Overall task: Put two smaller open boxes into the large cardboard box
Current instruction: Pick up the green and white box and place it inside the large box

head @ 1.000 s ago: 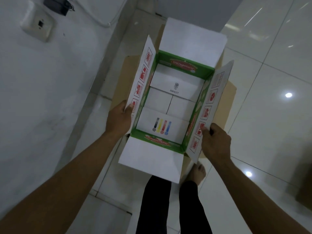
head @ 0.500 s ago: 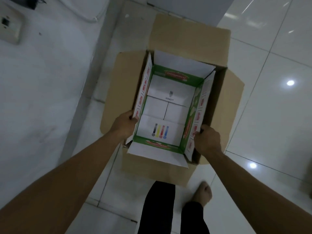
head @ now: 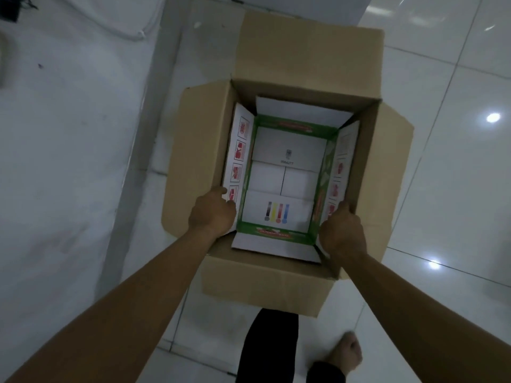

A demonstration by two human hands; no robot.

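A large brown cardboard box (head: 309,59) stands open on the floor, its flaps spread outward. Inside it sits a smaller open box (head: 282,178) with a white inside, green rim and red pictograms on its side flaps. My left hand (head: 211,214) grips its left flap near the front corner. My right hand (head: 341,230) grips its right flap near the front corner. The small box's flaps stand upright against the big box's walls. A second small box is not in view.
White tiled floor (head: 456,175) lies to the right, a pale wall (head: 63,134) and its base strip to the left. My dark-trousered leg (head: 268,349) and bare foot (head: 345,352) stand just in front of the large box.
The small box has gone down from above the large box into it, with both hands still on its side flaps. The flaps have folded upright.
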